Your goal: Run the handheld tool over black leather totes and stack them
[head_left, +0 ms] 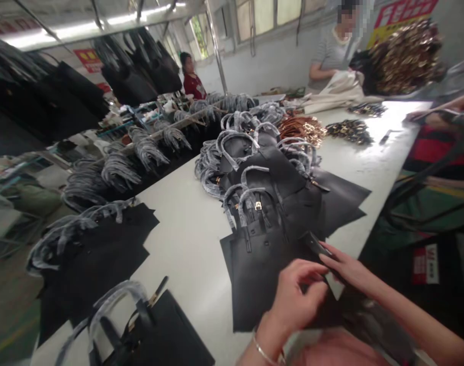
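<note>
My left hand (296, 297) curls over the lower right corner of a flat black leather bag (260, 264) lying on the white table (186, 239), fingers pinching toward a narrow black strap (318, 246). Coming in from the right, my right hand (346, 269) holds the same strap at the bag's right edge. The bag has plastic-wrapped handles (241, 201) and a small gold clasp (258, 205). It lies on top of a pile of similar black bags (277, 162).
More black bags with wrapped handles lie at the left (98, 249) and near front (155, 335). Brown straps (302, 127) and metal fittings (349, 129) sit farther along. A person in a grey shirt (331, 51) works at the far end; another in red (193, 81) stands behind.
</note>
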A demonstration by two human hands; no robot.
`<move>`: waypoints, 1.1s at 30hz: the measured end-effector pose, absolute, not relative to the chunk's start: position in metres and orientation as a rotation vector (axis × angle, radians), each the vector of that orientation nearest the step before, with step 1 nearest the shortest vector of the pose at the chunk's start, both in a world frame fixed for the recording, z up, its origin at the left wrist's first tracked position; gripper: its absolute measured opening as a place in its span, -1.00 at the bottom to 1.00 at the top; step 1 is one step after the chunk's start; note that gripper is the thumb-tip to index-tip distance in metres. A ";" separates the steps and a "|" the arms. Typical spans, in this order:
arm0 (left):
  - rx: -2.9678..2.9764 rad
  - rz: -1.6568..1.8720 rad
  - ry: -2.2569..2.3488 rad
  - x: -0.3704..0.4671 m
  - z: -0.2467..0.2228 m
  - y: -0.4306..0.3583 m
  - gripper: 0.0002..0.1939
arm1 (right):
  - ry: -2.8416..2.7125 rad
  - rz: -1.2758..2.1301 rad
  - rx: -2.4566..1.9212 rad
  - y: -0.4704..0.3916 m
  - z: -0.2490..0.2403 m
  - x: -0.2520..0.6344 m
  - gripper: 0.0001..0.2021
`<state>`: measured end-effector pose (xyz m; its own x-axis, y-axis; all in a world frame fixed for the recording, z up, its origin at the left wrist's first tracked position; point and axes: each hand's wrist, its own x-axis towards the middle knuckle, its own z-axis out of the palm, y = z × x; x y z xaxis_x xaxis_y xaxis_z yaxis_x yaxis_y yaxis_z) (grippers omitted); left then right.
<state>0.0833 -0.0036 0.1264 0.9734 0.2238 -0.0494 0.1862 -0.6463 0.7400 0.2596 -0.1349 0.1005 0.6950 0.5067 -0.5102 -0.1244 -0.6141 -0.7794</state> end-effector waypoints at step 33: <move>2.545 -0.130 0.496 0.086 0.041 -0.017 -0.27 | -0.367 1.177 -1.959 -0.082 0.105 0.262 -0.49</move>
